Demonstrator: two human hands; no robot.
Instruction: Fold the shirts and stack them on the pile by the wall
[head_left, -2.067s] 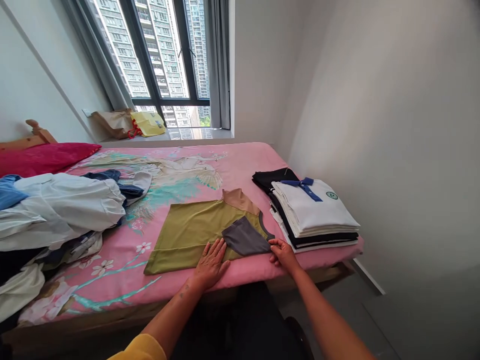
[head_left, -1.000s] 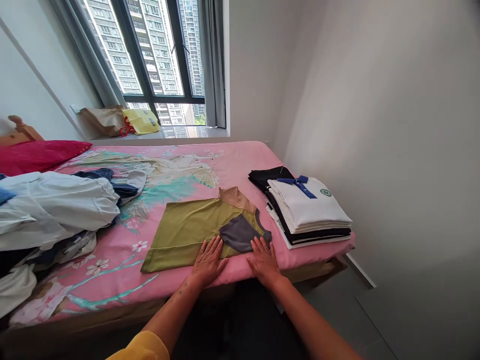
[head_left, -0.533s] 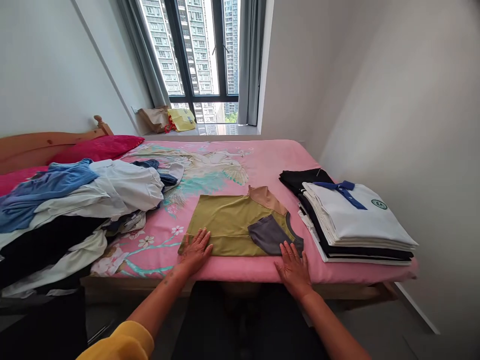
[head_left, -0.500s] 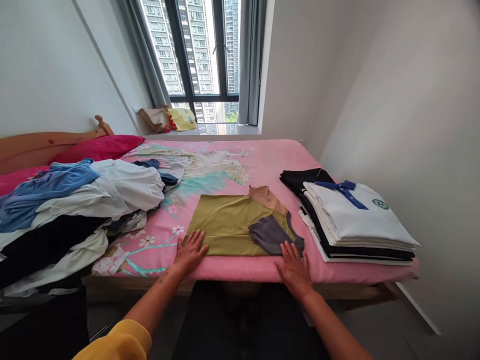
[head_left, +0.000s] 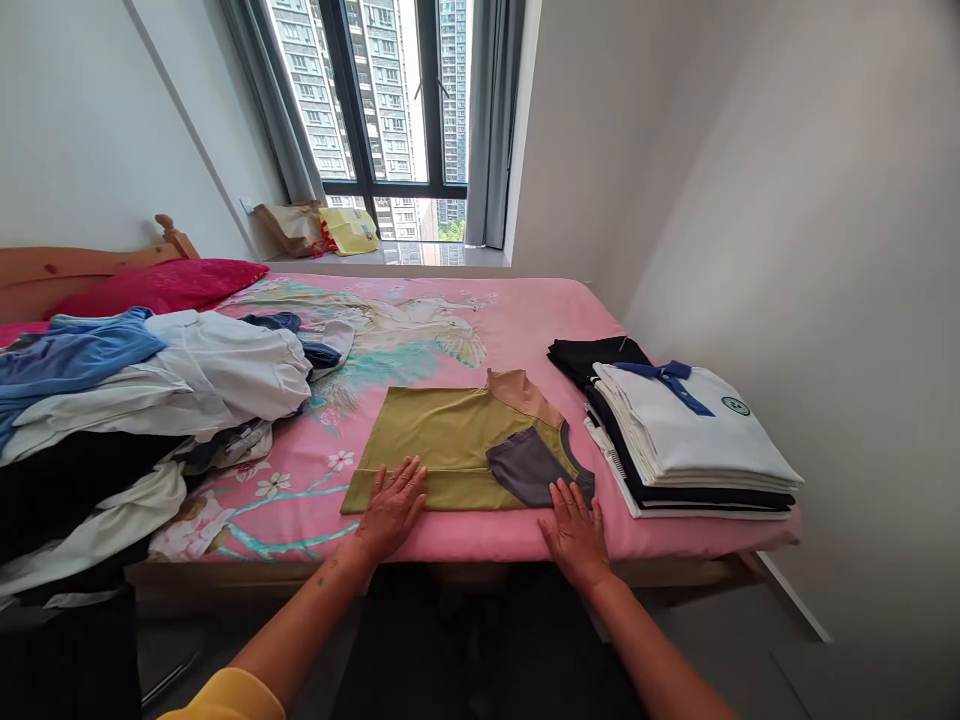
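Observation:
An olive-green T-shirt lies folded lengthwise on the bed, its neckline to the right. One sleeve is dark grey and folded over the body; the shoulder part is brown. My left hand rests flat on the near edge of the shirt towards the hem, fingers spread. Against the grey sleeve and collar at the near right corner, my right hand lies with its fingers stretched out. Neither hand grips the cloth.
To the right stands a stack of folded clothes, a white polo shirt with blue collar on top. A heap of loose clothes lies at the left. Behind are a pink pillow, a paper bag and a yellow bag by the window.
My left hand has slid right along the shirt, away from the hem corner. My right hand stays by the collar. The whole view has shifted slightly.

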